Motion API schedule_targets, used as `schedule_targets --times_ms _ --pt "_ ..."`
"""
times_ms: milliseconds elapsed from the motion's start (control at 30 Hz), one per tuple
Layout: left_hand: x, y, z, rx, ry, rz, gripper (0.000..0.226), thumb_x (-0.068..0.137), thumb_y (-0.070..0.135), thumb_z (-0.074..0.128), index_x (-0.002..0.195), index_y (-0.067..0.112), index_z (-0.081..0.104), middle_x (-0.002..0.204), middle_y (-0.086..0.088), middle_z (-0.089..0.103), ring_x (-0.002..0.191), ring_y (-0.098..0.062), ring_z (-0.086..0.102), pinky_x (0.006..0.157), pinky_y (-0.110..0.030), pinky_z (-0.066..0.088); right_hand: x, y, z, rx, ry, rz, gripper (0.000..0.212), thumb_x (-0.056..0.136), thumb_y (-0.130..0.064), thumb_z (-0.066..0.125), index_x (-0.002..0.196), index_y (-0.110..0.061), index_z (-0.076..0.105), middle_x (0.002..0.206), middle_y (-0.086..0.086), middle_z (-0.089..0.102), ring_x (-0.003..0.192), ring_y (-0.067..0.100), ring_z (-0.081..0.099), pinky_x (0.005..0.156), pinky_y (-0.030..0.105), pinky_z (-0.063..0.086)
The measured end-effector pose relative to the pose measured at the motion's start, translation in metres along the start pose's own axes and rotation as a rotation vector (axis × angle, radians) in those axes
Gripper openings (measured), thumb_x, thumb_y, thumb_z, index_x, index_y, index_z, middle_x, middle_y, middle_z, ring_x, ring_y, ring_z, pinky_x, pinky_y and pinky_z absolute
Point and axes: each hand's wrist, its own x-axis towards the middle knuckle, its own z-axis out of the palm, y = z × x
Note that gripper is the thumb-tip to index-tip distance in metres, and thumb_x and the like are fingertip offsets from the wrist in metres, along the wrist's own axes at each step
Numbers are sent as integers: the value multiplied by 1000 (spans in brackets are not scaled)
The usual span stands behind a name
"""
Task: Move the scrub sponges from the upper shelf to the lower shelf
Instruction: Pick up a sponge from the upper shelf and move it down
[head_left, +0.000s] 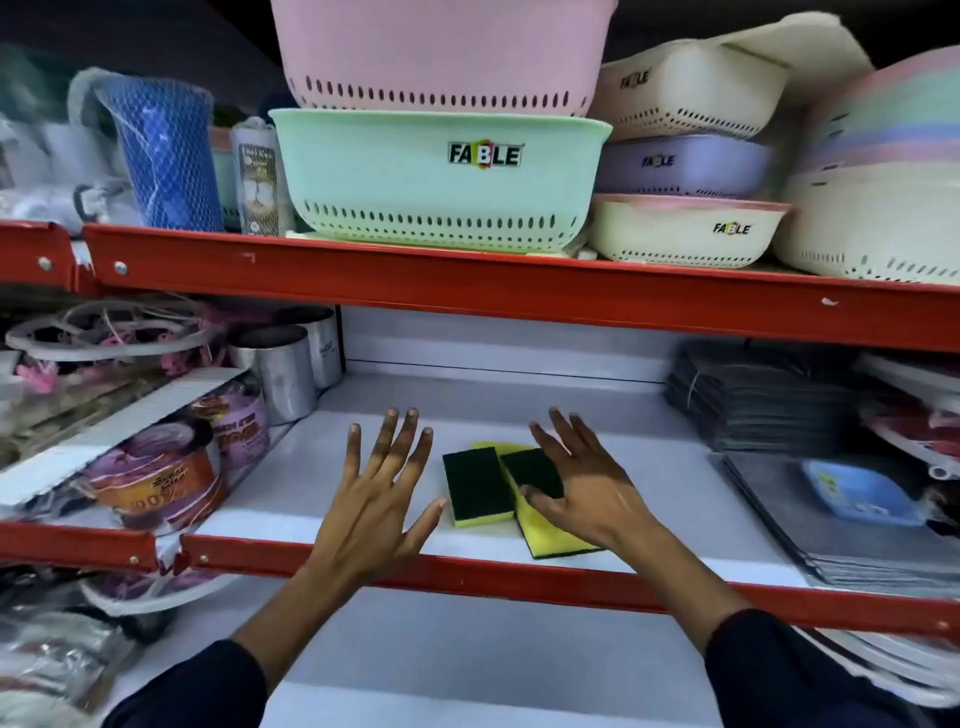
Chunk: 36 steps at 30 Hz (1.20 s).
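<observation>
- Two sponges are seen on a white shelf (649, 467) with a red front rail, between the two hands.
- The left sponge (478, 488) lies flat, dark scrub side up, its yellow foam showing at the near edge.
- The right sponge (540, 499) lies just beside it and appears to touch it; it is tilted, with a yellow face shown toward the front.
- A further yellow edge is glimpsed behind the two; whether it is another sponge cannot be told.
- The left hand (374, 499) is held with fingers spread wide, palm down, near the left sponge; nothing is grasped.
- The right hand (587, 488) is laid over the right sponge with fingers splayed; the thumb rests on the sponge, but no closed grip is seen.
- A lower white shelf (493, 649) is seen beneath the forearms.
- On the shelf above, a green basket (441, 182) is stacked under a pink basket (441, 52).
- Steel cups (285, 369) are stood at the left.
</observation>
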Motion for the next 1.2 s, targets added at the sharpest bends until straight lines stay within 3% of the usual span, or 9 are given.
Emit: schedule_targets --times_ms 133,267,400,500,633,800,967,1100,1200 --pt "3 -11 17 9 -51 -12 78 97 62 24 158 18 3 168 -9 -5 156 -26 -8 121 -66 9 11 -1 11 -27 -309 66 83 85 -61 52 151 -33 10 163 -1 2 150 26 5 121 39 19" --pt "4 -14 26 -23 -74 -11 77 97 63 22 158 20 1 168 -8 -8 156 -26 -9 122 -65 7 16 -6 15 -32 -369 74 80 85 -55 55 150 -29 17 161 2 15 142 28 26 111 42 38" --pt "6 -15 28 -25 -100 -8 77 96 65 16 157 23 -3 168 -6 -11 155 -24 -12 122 -65 7 21 -7 16 29 -359 96 74 87 -48 60 149 -27 25 154 5 33 130 28 43 105 40 44" --pt "4 -15 28 -51 -100 -9 76 96 65 15 157 24 -1 168 -6 -11 155 -23 -13 123 -64 6 22 -5 11 98 -293 135 66 86 -43 62 143 -25 36 129 10 61 108 30 60 89 35 52" --pt "5 -15 30 -68 -102 -6 75 96 66 15 158 25 1 168 -5 -10 155 -23 -12 123 -64 6 21 -5 7 58 -175 129 61 88 -31 57 143 -34 33 112 15 66 99 34 61 80 38 54" --pt "4 -17 30 -98 -93 -1 74 96 65 15 158 26 5 168 -4 -8 155 -21 -12 122 -63 3 23 3 8 193 19 139 49 86 -13 53 131 -33 54 130 6 61 111 29 61 93 37 53" --pt "3 -16 30 -127 -82 -4 72 96 64 20 157 27 9 168 -4 -7 155 -21 -13 123 -63 2 13 6 -4 297 333 239 33 84 -3 55 105 -18 75 129 10 60 106 24 64 94 20 43" --pt "2 -17 31 -135 -68 -5 72 96 64 19 157 26 12 168 -5 -5 155 -21 -12 123 -63 3 -12 -5 -20 412 422 305 30 82 -15 66 109 -25 73 125 5 63 102 19 64 90 16 40" --pt "0 -16 30 -135 -59 2 72 96 62 21 157 25 14 168 -6 -3 156 -22 -10 123 -64 3 -38 -13 -14 622 378 369 45 71 -31 83 114 -30 69 123 -4 65 101 15 65 89 32 55"
